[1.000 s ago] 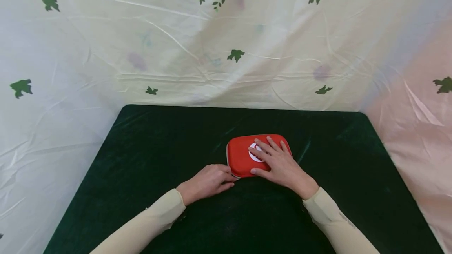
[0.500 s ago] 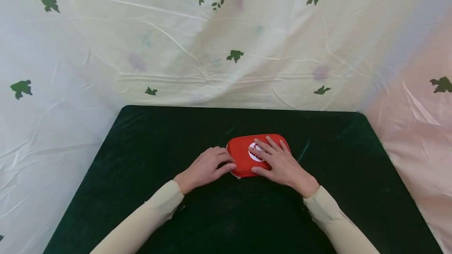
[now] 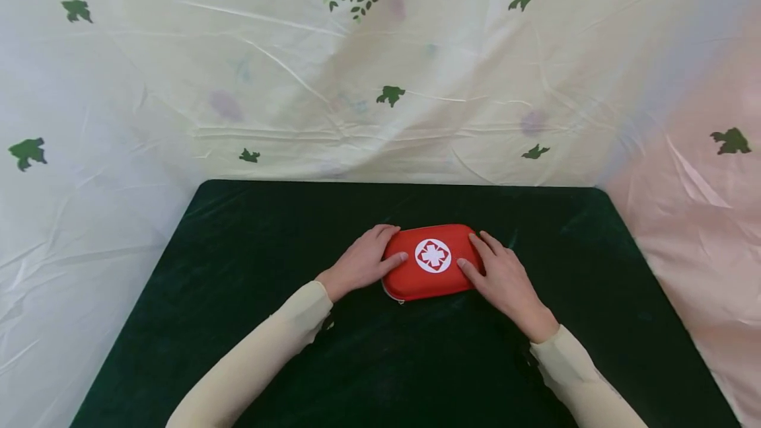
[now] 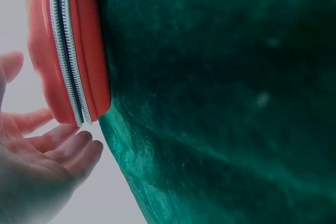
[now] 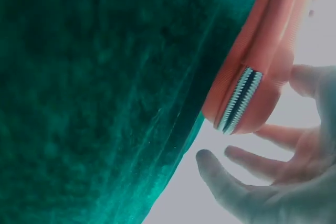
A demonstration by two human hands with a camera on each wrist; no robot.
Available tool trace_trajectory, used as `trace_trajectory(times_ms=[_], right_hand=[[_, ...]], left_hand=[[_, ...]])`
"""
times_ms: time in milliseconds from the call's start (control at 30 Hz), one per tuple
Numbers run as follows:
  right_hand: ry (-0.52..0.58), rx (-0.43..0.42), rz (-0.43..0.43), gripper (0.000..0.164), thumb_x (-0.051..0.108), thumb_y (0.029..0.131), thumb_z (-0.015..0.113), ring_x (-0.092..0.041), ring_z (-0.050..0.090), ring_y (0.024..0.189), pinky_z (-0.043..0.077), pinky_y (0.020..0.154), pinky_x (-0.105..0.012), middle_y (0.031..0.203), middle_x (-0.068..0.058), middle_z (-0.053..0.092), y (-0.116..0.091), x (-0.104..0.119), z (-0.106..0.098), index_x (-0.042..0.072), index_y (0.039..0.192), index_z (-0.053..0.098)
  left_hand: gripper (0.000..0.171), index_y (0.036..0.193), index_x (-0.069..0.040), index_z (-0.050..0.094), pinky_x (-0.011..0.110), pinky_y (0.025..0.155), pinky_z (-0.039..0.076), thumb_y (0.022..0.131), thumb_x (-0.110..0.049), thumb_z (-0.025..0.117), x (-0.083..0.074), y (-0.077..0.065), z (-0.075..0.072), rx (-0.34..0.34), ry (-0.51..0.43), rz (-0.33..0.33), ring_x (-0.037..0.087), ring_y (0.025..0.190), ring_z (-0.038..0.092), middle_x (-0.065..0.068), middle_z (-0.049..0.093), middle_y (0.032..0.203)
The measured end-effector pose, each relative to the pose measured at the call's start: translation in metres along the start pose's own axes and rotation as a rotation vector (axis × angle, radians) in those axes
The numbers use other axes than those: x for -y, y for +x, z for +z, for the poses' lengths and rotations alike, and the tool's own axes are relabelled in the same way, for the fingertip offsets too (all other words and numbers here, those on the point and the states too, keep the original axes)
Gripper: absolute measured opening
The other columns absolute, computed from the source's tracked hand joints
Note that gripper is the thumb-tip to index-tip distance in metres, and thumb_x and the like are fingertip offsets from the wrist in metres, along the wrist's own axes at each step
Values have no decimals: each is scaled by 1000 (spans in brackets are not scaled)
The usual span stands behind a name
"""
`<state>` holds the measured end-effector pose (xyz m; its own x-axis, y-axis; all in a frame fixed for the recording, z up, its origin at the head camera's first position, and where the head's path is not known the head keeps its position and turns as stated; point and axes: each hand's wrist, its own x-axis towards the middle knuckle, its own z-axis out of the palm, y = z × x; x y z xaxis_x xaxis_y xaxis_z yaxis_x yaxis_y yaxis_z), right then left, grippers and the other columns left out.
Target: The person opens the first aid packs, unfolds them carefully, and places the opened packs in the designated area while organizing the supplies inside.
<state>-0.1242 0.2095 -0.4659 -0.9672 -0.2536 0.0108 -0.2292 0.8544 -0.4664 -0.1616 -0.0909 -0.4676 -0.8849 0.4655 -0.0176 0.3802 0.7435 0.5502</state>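
Observation:
A red zip case (image 3: 431, 283) with a white round emblem lies on the dark green table. At its left end is my left hand (image 3: 362, 259), thumb over the top edge and fingers by the far left corner. My right hand (image 3: 508, 283) is at the right end, thumb and index finger over the top. Both wrist views show fingers loosely spread about the ends; the right hand's lower fingers stand apart from the case. Two rows of silver zip teeth (image 4: 67, 51) run along the side, with a dark gap between them. A small zip pull (image 3: 401, 302) hangs at the near left corner.
The table (image 3: 285, 216) is covered in green velvet-like cloth with rounded far corners. Behind it hangs a pale curtain (image 3: 297, 104) printed with green birds and leaves. A pinkish curtain part (image 3: 684, 236) stands to the right.
My left hand has left the zip pull corner and moved up to the case's left end. My right hand has slid off the emblem to the right end. The case stays in place.

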Motion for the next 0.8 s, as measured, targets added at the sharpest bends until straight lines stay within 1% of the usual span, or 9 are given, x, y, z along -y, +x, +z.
trace_trajectory(times_ms=[100, 200, 267, 333, 500, 633, 800], right_hand=[[56, 13, 67, 79, 48, 102, 59, -46, 51, 122, 45, 99, -66, 151, -29, 42, -2, -1, 0, 3, 161, 31], [108, 19, 102, 82, 52, 102, 58, -39, 55, 112, 51, 91, -59, 144, -28, 48, -3, -2, 2, 3, 161, 29], [134, 12, 111, 83, 53, 102, 58, -38, 55, 111, 51, 90, -57, 142, -27, 48, -3, -3, 2, 3, 161, 29], [151, -2, 108, 82, 53, 102, 58, -39, 54, 113, 52, 90, -57, 143, -27, 47, -4, -4, 3, 2, 160, 30], [173, -54, 93, 76, 51, 103, 57, -40, 54, 115, 52, 93, -58, 143, -26, 48, -1, -1, 3, -1, 155, 40], [194, -93, 79, 69, 46, 103, 60, -38, 55, 113, 52, 93, -57, 142, -24, 52, 6, 3, 3, 0, 152, 45], [237, -107, 50, 63, 42, 103, 61, -36, 55, 115, 51, 95, -57, 141, -22, 55, 18, 7, 4, 3, 151, 48]], left_hand=[[67, 155, -10, 44, 46, 113, 44, 101, -46, 62, 2, 3, -1, 25, -28, -12, 27, 136, 50, 11, 47, 155], [65, 155, -10, 44, 46, 110, 47, 101, -43, 63, 4, 5, -1, 41, -71, -19, 26, 132, 54, 11, 49, 154], [65, 154, -10, 45, 45, 108, 48, 101, -42, 64, 4, 4, 0, 40, -99, -21, 25, 129, 55, 11, 50, 152], [63, 153, -10, 46, 44, 107, 49, 101, -41, 64, 6, 3, 1, 25, -127, -23, 24, 126, 56, 11, 51, 151], [51, 147, -9, 54, 42, 101, 52, 102, -31, 66, 10, -9, 2, -55, -245, -40, 23, 117, 58, 10, 56, 143], [42, 141, -10, 61, 42, 98, 54, 101, -21, 68, 11, -23, 0, -119, -337, -76, 22, 112, 59, 9, 61, 135], [43, 140, -13, 62, 41, 95, 55, 99, -18, 71, 9, -40, -1, -150, -388, -134, 21, 113, 58, 7, 60, 134]])
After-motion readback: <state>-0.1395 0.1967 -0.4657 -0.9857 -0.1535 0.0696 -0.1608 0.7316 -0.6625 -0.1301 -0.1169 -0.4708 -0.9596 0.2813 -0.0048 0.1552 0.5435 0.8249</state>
